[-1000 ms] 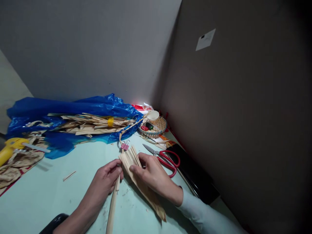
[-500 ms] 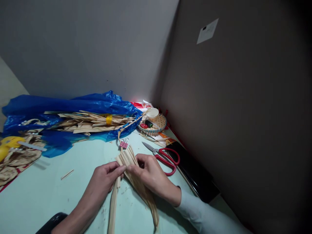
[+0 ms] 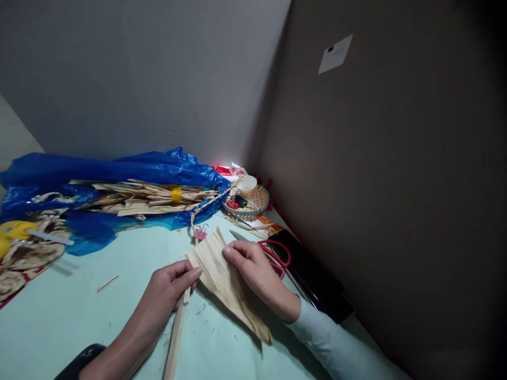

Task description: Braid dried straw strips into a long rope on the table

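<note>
A pale dried husk [image 3: 225,282], ribbed and spread out wide, lies at a slant between my hands. My left hand [image 3: 170,285] pinches its left edge along with a narrow folded strip [image 3: 176,332] that runs down toward me. On the other edge, my right hand [image 3: 253,269] grips the husk between thumb and fingers. Just beyond the husk's top, a pink binder clip [image 3: 200,234] sits on the end of a thin twisted cord [image 3: 209,203]. Red-handled scissors [image 3: 285,255] are partly hidden behind my right hand.
A blue plastic bag [image 3: 130,169] with a tied bundle of dried husks [image 3: 154,199] lies along the back wall. A woven basket [image 3: 259,203] holds a white cup [image 3: 246,183]. At right rests a black flat object [image 3: 317,285]; at left, a yellow-handled tool [image 3: 16,230].
The husk has been spread wider and flatter. My right hand has shifted right and up along its edge, away from my left hand, now covering more of the scissors.
</note>
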Tool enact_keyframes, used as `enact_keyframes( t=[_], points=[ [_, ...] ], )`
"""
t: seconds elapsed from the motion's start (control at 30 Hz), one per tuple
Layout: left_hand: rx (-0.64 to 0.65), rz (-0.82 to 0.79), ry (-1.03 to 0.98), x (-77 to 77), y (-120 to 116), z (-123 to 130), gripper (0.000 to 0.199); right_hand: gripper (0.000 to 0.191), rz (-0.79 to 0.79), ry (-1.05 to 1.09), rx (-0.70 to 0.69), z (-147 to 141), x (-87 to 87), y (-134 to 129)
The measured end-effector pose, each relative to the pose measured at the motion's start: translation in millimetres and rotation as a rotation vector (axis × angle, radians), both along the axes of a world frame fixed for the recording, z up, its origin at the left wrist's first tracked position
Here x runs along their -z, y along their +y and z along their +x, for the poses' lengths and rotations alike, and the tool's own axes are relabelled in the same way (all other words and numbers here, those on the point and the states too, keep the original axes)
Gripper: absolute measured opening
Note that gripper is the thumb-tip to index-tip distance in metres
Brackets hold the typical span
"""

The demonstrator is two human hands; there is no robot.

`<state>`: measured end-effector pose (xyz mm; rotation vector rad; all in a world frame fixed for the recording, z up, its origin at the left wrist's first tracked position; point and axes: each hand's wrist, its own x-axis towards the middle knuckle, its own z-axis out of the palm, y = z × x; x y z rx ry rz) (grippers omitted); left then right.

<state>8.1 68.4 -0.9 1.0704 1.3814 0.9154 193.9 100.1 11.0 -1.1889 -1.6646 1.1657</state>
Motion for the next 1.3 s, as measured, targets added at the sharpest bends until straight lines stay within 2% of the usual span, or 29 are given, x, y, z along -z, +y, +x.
enact_keyframes(
  t=[0.13, 0.23, 0.4, 0.47, 0.6, 0.77, 0.87, 0.93, 1.13, 1.3],
  points=[
    [-0.007, -0.011, 0.026, -1.2, -0.4, 0.8, 0.039, 0.028, -0.095, 0.211, 0.022, 7.2, -6.5, 7.7],
    [0.003, -0.036, 0.052, -0.1, 0.7, 1.0, 0.041, 0.028, -0.121, 0.235, 0.002, 9.2, -11.9, 6.5],
    [0.006, 0.018, 0.043, -0.5, 1.3, 1.2, 0.040, 0.025, -0.017, -0.090, -0.149, 0.4, -15.0, -9.1],
    [0.001, 0.026, 0.028, -1.9, 0.8, 1.5, 0.040, 0.018, 0.054, -0.236, -0.134, -3.6, -13.0, -13.1],
    [-0.003, 0.017, 0.020, -2.5, 0.7, 2.3, 0.041, 0.034, 0.103, -0.293, -0.058, -3.7, -6.5, -10.9],
    [-0.008, -0.022, -0.008, -1.4, -0.9, 2.1, 0.038, 0.024, -0.080, -0.166, -0.115, 0.6, -1.2, -5.1],
    [-0.003, -0.021, -0.058, -4.0, -3.0, 2.4, 0.032, 0.016, -0.192, -0.047, -0.273, 1.4, -1.0, -4.8],
    [-0.004, -0.013, -0.066, -6.0, -3.6, 2.8, 0.031, 0.015, -0.204, -0.032, -0.338, 2.3, -1.3, -4.7],
    [0.003, -0.003, -0.072, -6.2, -2.3, 3.1, 0.035, 0.020, -0.140, -0.123, -0.298, 7.1, -3.7, -2.6],
    [-0.004, -0.031, -0.084, -4.6, -1.4, 2.7, 0.038, 0.022, -0.053, -0.117, -0.208, 11.3, -9.4, -2.1]
  ],
)
